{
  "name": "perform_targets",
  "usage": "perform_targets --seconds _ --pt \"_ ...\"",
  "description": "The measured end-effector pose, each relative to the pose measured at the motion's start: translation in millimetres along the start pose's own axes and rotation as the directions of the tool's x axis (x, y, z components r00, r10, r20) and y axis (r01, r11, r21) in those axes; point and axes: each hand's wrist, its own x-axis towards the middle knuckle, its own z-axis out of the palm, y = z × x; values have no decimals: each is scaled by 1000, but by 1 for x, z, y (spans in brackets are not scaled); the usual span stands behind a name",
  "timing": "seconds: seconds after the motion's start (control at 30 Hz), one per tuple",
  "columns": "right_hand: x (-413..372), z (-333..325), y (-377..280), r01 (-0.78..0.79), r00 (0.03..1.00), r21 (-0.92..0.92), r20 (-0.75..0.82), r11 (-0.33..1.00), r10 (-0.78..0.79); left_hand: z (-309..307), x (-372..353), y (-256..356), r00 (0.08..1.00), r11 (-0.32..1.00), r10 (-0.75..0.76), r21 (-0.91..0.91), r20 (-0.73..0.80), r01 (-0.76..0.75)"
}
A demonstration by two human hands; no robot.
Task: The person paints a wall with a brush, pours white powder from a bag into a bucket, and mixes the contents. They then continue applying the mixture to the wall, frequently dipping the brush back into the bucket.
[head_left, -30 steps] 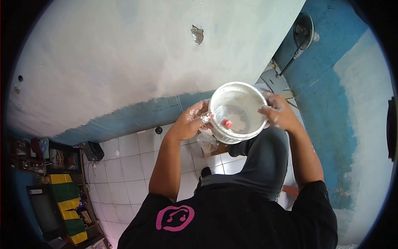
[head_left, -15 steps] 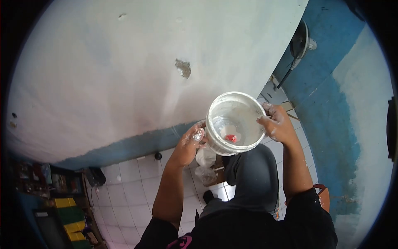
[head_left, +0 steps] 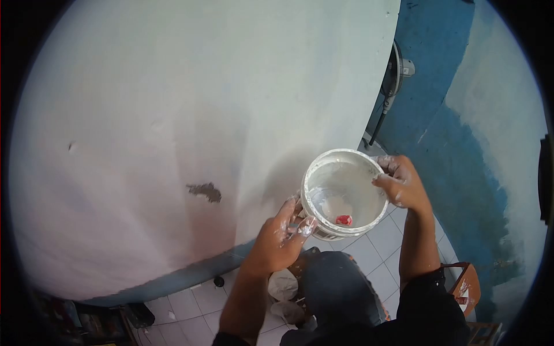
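Note:
A white plastic bucket [head_left: 365, 183] is held up in front of me, tilted so that its inside shows. A little whitish paste [head_left: 334, 206] and a small red object [head_left: 344, 219] lie at its bottom; I cannot make out what the red object is. My left hand [head_left: 283, 237], smeared with white, supports the bucket's left side, its fingers partly hidden behind it. On the opposite side my right hand [head_left: 401, 181] grips the rim, thumb over the edge. White smears mark these fingers too.
A pale wall [head_left: 133, 115] with a chipped patch [head_left: 205, 192] rises close in front. Right of it are a fan [head_left: 395, 69] and a blue, partly whitened wall [head_left: 450, 150]. Below are white bags [head_left: 283, 285], tiled floor [head_left: 378, 242] and an orange container [head_left: 467, 285].
The view has shifted up and left along the wall, so the chipped patch sits lower. The bucket, still in both hands, appears slightly lower and further right.

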Motion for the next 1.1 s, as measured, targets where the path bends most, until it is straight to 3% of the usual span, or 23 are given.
perform_targets --seconds 0.03,0.1,0.13,0.2,0.23,0.33,0.5,0.57,0.63,0.73,0.83,0.9,0.93,1.1 --pt "6 -17 -7 -4 999 -69 31 998 6 4 17 26 992 978 -79 200 94 59" --pt "46 -60 -56 15 991 -183 130 983 9 -13 61 97 937 801 -296 583 184 138" --pt "77 -84 -81 111 970 -168 233 980 -70 -28 81 114 931 681 51 669 361 -297" --pt "117 -129 -130 278 903 -125 372 953 -214 -28 120 213 905 571 264 702 333 -425" --pt "133 -144 -152 289 881 -115 420 951 -217 -26 136 262 863 507 367 704 346 -497" --pt "167 -191 -226 322 803 -120 560 939 -204 -15 155 363 743 325 651 829 154 -455" --pt "161 -222 -337 367 795 -21 526 930 -302 -15 158 448 507 107 844 871 175 -479" --pt "175 -240 -379 350 784 -50 562 935 -264 -25 181 465 433 63 885 878 171 -475" --pt "191 -250 -418 379 753 -114 614 918 -234 -40 187 472 504 21 842 924 190 -383" --pt "211 -254 -470 450 739 8 559 893 -377 -63 185 471 600 -163 757 964 260 -212" --pt "239 -249 -495 384 760 -16 573 923 -306 -72 185 466 658 -209 708 966 256 -151" --pt "247 -248 -523 235 818 -118 560 965 -131 -73 186 464 697 -215 667 963 265 -160" --pt "250 -247 -533 169 835 -174 548 970 -47 -69 188 467 704 -107 674 973 224 -206" --pt "253 -226 -538 281 859 -120 474 952 -194 -64 177 501 864 191 485 947 137 -257"
